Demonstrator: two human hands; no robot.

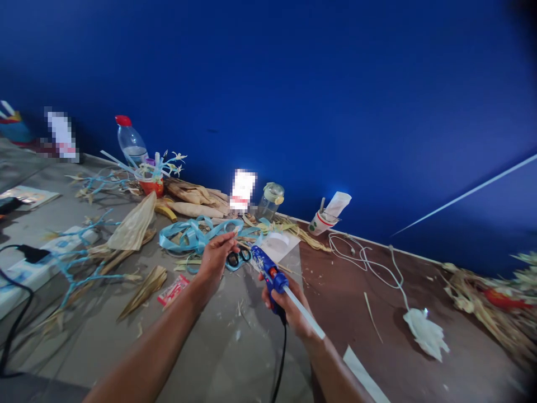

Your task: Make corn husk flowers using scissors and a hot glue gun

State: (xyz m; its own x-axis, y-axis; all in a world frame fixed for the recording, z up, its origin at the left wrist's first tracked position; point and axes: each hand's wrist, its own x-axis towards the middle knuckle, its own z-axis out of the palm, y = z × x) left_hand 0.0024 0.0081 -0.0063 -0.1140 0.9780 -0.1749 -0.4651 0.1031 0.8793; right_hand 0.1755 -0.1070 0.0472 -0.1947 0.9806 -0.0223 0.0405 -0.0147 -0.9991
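My right hand (289, 305) grips a blue glue gun (268, 271) with a white glue stick jutting out of its back; its black cord hangs toward me. The nozzle points at my left hand (216, 254), whose fingers pinch something small and pale that I cannot make out. Just beyond both hands lie black-handled scissors (238, 258) and a tangle of light blue ribbon (193, 234) on the grey table (210, 347).
Dried corn husks (134, 226), blue-wrapped stems (79, 263), a red-capped bottle (130, 140), a glass jar (271, 200), a paper cup (321, 222), a white cord (364, 263) and a white husk flower (425, 333) lie around. A power strip (31, 268) sits at left.
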